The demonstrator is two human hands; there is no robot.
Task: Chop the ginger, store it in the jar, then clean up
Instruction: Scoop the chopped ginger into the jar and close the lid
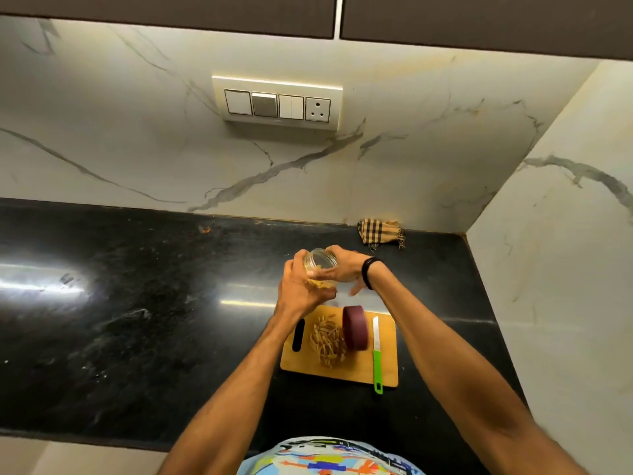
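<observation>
Black polished stone table [137,303], running along a white veined wall. At about 5 o'clock from its middle lies a rectangular wooden cutting board [346,373], with a dark slot handle at its 9 o'clock edge.

On the centre of the board is the ginger [327,341]: a loose heap of thin, pale tan strips, a few of them strayed towards 12 o'clock. Touching the heap at its 3 o'clock side is a maroon lid [356,327], standing on its rim. Along the board's 3 o'clock edge lies a knife [376,351] with a white blade and a green handle, the handle's end overhanging the edge at 6 o'clock.

At 12 o'clock from the board, held in the air off the table, is the glass jar [320,260]: small, clear, round, tilted with its open mouth towards 11 o'clock. Pale yellow strips show at its lower part; whether they lie inside the glass or between fingers cannot be told.

The right hand [342,269], a dark band at its wrist, grips the jar from 3 o'clock, thumb across the glass, lower fingers spread and blurred. The left hand [301,289] is curled against the jar from 8 o'clock, fingers bent narrow at the rim.

A checked cloth [380,233] lies crumpled at the wall, at 1 o'clock from the jar.
</observation>
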